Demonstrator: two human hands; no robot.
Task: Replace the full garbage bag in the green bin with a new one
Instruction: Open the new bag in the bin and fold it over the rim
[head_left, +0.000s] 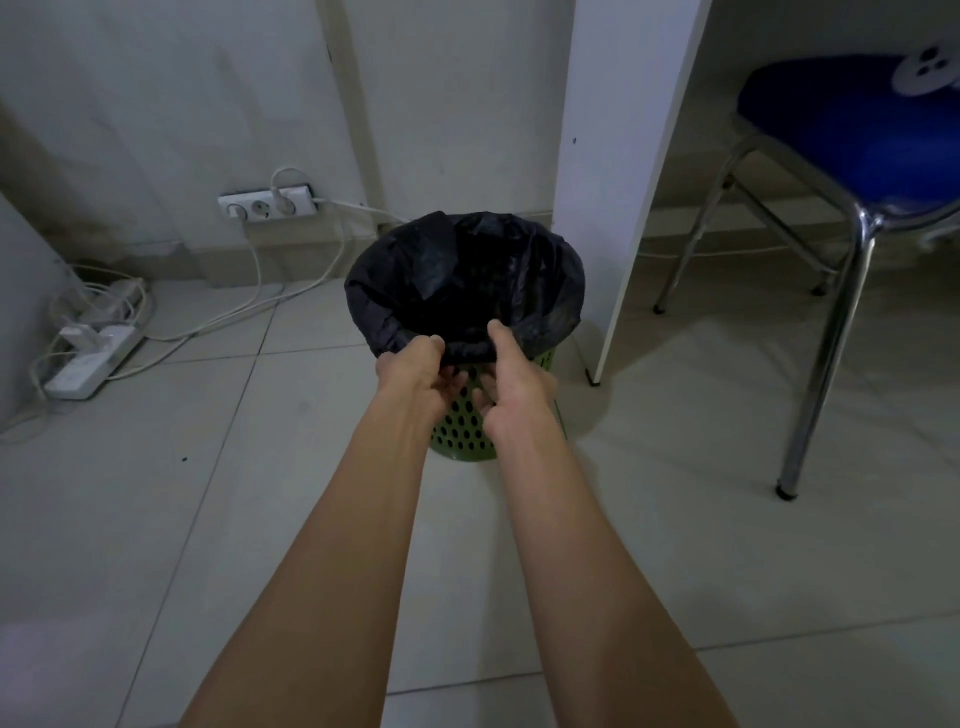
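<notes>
A green perforated bin (465, 434) stands on the tiled floor by the wall. A black garbage bag (462, 275) lines it, its edge folded over the rim all round. Both my hands are at the near side of the rim. My left hand (418, 376) pinches the folded bag edge, thumb on top and fingers curled beneath. My right hand (511, 382) grips the same edge just to the right, thumb over the rim. What lies inside the bag is too dark to make out.
A white desk panel (618, 208) stands right beside the bin. A blue chair with chrome legs (841, 208) is under the desk at right. A wall socket (267, 205), power strips (91, 358) and white cables lie at left.
</notes>
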